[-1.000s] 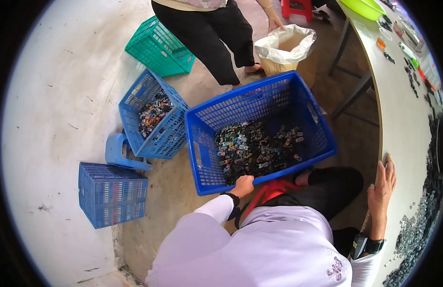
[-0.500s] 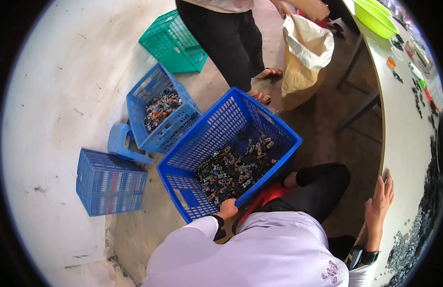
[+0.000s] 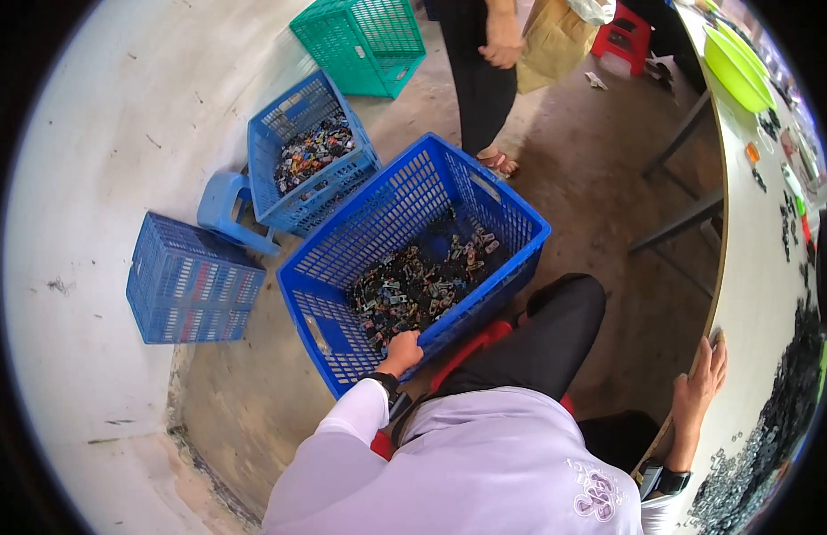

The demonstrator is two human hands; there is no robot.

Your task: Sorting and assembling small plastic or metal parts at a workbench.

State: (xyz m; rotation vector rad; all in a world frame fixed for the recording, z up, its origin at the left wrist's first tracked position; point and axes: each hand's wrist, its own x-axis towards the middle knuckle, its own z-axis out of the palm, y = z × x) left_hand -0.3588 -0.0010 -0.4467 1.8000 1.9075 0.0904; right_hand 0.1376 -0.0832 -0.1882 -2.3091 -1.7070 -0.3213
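Observation:
With closed fingers, my left hand (image 3: pixel 402 353) grips the near rim of a large blue plastic crate (image 3: pixel 329 299). A heap of small mixed-colour parts (image 3: pixel 413 290), too small to name, covers part of its floor. My right hand (image 3: pixel 696 382) lies along the edge of the pale table (image 3: pixel 739 285), fingers stretched out and holding nothing. Spread over the table beyond that hand are many small black and clear pieces (image 3: pixel 770 419).
A lighter blue crate (image 3: pixel 271 196) of small parts, a blue stool (image 3: pixel 219 201), another blue crate (image 3: pixel 195 285) and a green crate (image 3: pixel 355 40) stand left. Ahead, a person (image 3: pixel 471 80) stands by a tan sack (image 3: pixel 552 49). A lime-green basin (image 3: pixel 735 67) sits on the table.
The person ahead has moved farther off with the sack, uncovering a red stool behind. My view has shifted; my left hand stays on the crate rim and my right hand on the table edge.

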